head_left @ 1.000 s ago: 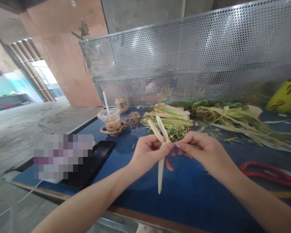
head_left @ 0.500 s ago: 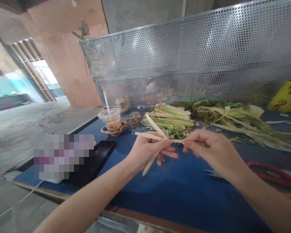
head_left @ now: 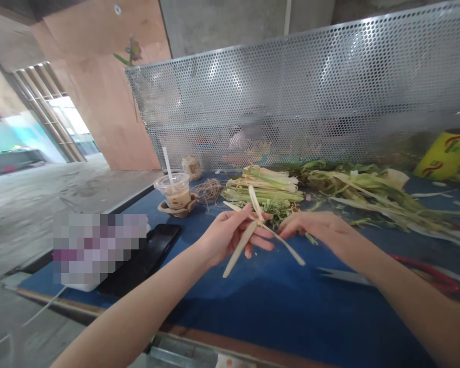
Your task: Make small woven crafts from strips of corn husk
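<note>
Tabletop (head_left: 276, 312) separates held strips (head_left: 239, 249) from near edge (head_left: 233, 343).

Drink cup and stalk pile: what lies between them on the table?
In the head view, a brown tangle of thin strands lies between the drink cup and the stalk pile on the blue table.

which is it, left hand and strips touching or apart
Touching: the head view shows the strips lying across the left hand, one running behind its thumb and in front of its fingers.
</note>
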